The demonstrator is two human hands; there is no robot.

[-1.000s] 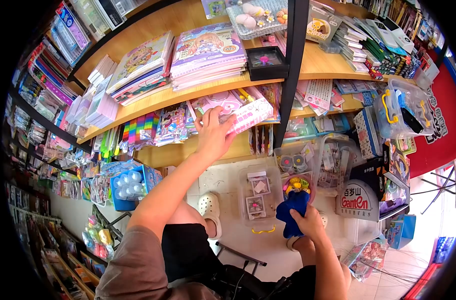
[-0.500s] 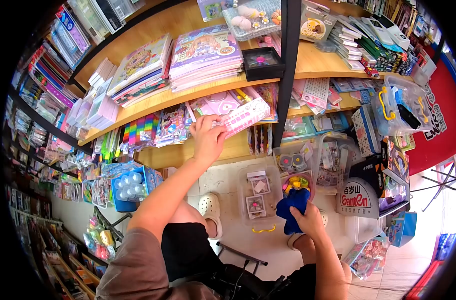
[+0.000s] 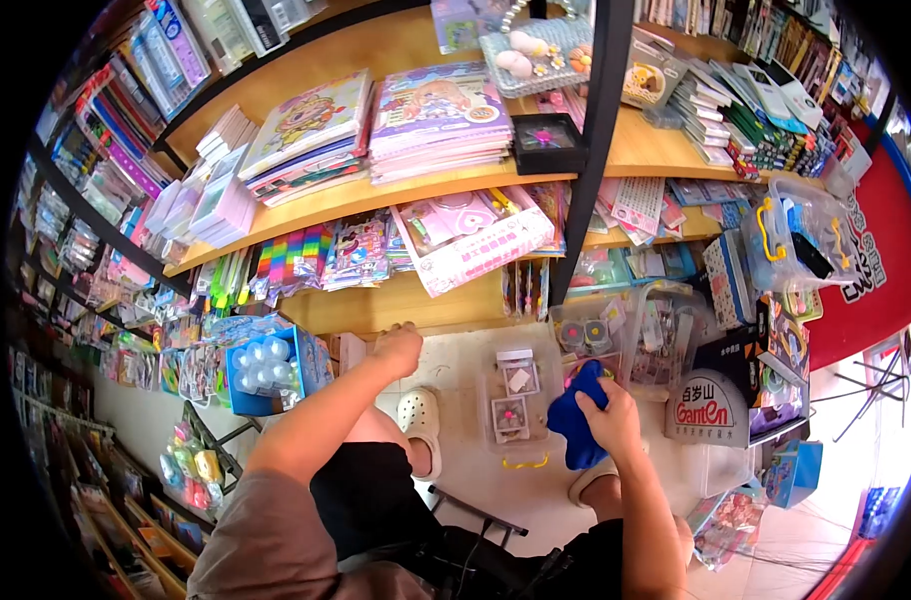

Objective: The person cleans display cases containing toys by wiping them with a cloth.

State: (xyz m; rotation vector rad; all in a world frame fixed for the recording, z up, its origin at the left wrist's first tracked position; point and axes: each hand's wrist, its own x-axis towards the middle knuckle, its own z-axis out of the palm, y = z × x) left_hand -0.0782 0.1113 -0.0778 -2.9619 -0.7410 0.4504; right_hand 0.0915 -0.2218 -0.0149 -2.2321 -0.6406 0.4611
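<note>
My right hand (image 3: 610,410) grips a dark blue cloth-like item (image 3: 576,418), which hangs above the floor beside a clear plastic box (image 3: 521,450) with small packaged items in it. Below the lower shelf, my left hand (image 3: 399,347) is raised off the pink box, its fingers curled; whether they hold anything is too small to tell. The pink and white box (image 3: 486,250) rests tilted at the lower shelf's front edge, untouched by either hand.
Stacked books (image 3: 441,120) and a black tray (image 3: 548,143) fill the upper shelf, beside a black post (image 3: 598,130). A blue box (image 3: 268,368) of clear bottles stands left. Right are clear bins (image 3: 661,335) and a Ganten carton (image 3: 709,408). A folding stand's bar (image 3: 481,508) is between my legs.
My left hand has let go of the pink box and moved down and slightly left. More of the box's front shows. The blue item has shifted slightly and now covers the yellow things behind it.
</note>
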